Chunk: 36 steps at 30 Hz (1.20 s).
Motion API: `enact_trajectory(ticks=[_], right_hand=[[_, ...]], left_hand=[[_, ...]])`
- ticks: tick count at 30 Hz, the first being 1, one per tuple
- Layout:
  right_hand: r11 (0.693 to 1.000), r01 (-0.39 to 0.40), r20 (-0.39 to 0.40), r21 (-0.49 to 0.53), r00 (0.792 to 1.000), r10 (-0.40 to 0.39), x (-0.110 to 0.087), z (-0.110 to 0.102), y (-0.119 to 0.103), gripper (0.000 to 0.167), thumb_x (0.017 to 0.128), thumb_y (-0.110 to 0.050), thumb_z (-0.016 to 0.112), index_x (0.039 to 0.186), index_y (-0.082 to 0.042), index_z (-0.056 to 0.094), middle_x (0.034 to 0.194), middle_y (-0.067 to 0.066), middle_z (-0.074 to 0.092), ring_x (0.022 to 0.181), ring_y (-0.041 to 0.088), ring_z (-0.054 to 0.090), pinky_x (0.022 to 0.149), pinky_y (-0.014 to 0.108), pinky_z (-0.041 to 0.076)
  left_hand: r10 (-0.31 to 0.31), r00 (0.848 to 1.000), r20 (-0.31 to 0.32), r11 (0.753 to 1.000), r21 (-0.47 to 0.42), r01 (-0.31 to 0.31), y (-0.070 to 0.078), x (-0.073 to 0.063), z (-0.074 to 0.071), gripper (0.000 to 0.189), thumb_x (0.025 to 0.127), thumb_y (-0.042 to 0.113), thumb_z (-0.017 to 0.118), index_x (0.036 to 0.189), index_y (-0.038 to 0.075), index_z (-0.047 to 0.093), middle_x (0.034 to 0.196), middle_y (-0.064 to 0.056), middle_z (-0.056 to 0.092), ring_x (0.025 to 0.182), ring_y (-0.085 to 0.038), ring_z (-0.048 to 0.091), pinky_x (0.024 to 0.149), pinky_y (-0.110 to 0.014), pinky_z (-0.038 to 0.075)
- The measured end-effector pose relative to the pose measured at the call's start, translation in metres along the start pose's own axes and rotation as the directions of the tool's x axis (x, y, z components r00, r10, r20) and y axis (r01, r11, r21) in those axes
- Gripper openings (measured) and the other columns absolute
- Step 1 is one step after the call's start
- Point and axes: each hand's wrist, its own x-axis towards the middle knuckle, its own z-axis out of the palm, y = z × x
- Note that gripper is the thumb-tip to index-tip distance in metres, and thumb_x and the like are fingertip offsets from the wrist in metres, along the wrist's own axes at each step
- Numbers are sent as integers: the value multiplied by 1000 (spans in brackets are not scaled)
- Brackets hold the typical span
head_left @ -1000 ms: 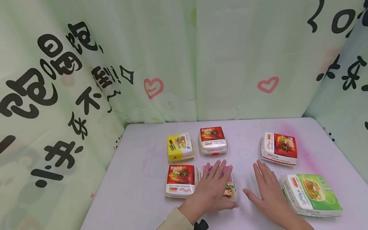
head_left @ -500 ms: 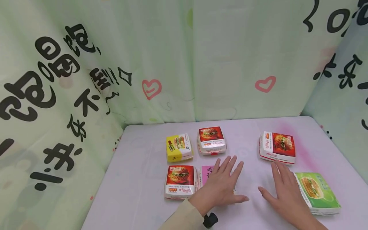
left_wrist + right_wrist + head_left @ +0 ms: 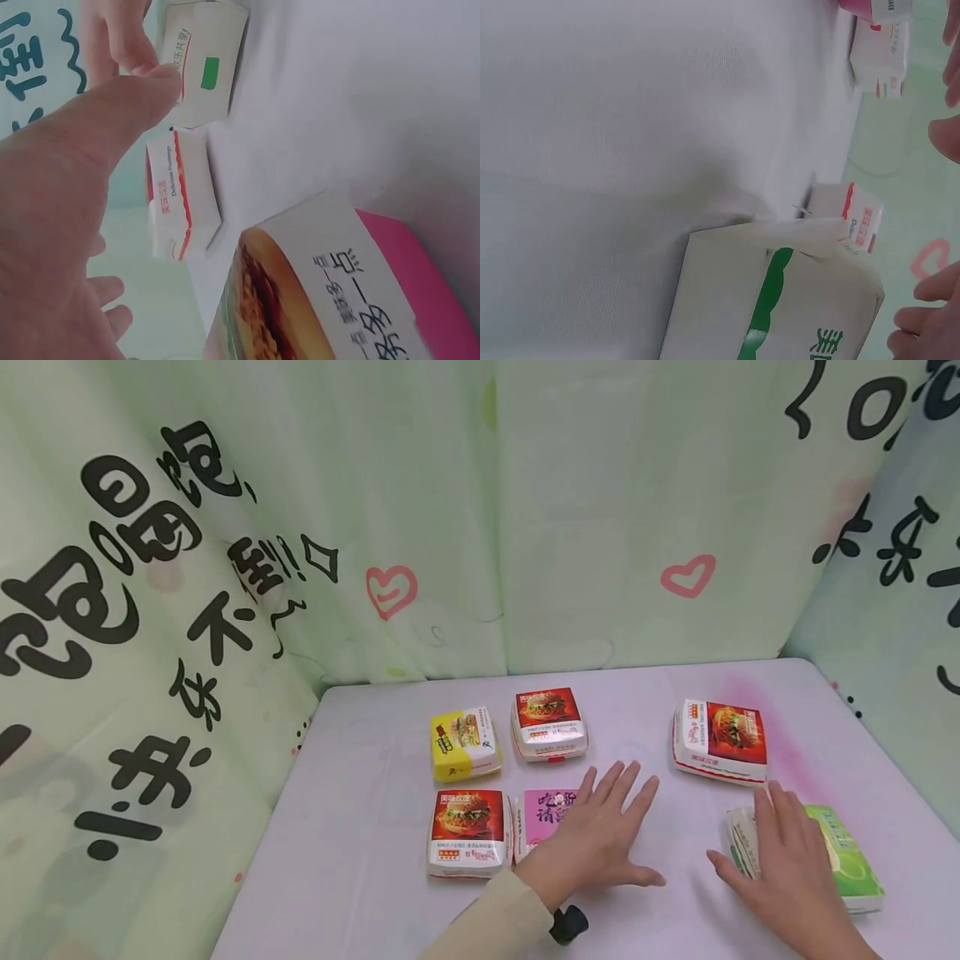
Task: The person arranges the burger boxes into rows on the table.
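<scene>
Head view, from the near edge: a beige sleeve [image 3: 498, 922] and a black object [image 3: 569, 926] at the wrist lead to the left hand [image 3: 600, 839], its fingers straight and spread, thumb out to the side, grasping nothing. Beyond the sleeve, the right hand [image 3: 795, 860] is likewise extended, thumb apart from the fingers, with nothing in its hold. The left hand covers part of the pink box [image 3: 542, 818], which sits just beside a red-topped box [image 3: 468, 831]; the left wrist view shows the thumb apart from the pink one. The right hand covers the middle of the green box [image 3: 851, 856]; whether its fingertips touch it I cannot tell. Farther back on the pale table [image 3: 352, 860] lie a yellow box [image 3: 453, 747], a second red-topped box [image 3: 550, 724] near it and, well apart to the right, a third red-topped box [image 3: 722, 739]. Behind everything hangs a green curtain [image 3: 592, 527] with black lettering and pink hearts
</scene>
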Motion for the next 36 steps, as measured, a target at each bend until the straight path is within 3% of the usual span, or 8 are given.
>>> enact_trajectory(ticks=[4, 11, 20, 29, 36], right_hand=[[998, -54, 23, -14, 998, 54, 2, -1, 3, 118, 80, -36, 78, 154, 10, -2, 157, 36, -2, 147, 52, -7, 116, 64, -17], [994, -97, 6, -60, 995, 97, 4, -2, 10, 120, 78, -35, 79, 151, 15, -1, 155, 40, -1, 144, 55, -4, 114, 69, -12], [976, -204, 32, -70, 978, 207, 0, -2, 19, 123, 78, -42, 79, 148, 20, -2, 153, 43, -6, 142, 57, -4, 113, 72, -12], [941, -327, 37, -88, 943, 332, -3, 0, 25, 133, 75, -50, 79, 148, 19, -9, 150, 46, -4, 140, 59, -3, 114, 73, -9], [906, -406, 56, -119, 908, 415, -6, 0, 25, 136, 72, -53, 81, 147, 19, -7, 149, 46, -4, 138, 59, -1, 115, 73, -8]], left_hand=[[0, 1000, 29, 1000, -2, 0, 5, 8, -2, 112, 76, 87, 47, 160, 31, -2, 169, 5, 1, 156, -15, 2, 127, -40, 9], [-6, 999, 44, 1000, 7, 6, 18, 21, -4, 94, 86, 82, 35, 160, 34, 2, 168, 8, 4, 156, -12, 5, 127, -36, 12], [34, 998, 53, 998, 53, -37, 37, 42, -5, 85, 95, 62, 48, 159, 35, -2, 167, 10, 4, 154, -10, 6, 126, -32, 15], [135, 989, 59, 986, 92, -140, 56, 61, -7, 79, 100, 51, 46, 159, 35, -4, 167, 13, 1, 154, -7, 6, 125, -27, 17], [162, 977, 142, 985, 37, -169, 74, 75, -11, 81, 98, 54, 48, 156, 43, -7, 165, 22, -3, 152, 0, -2, 124, -22, 11]])
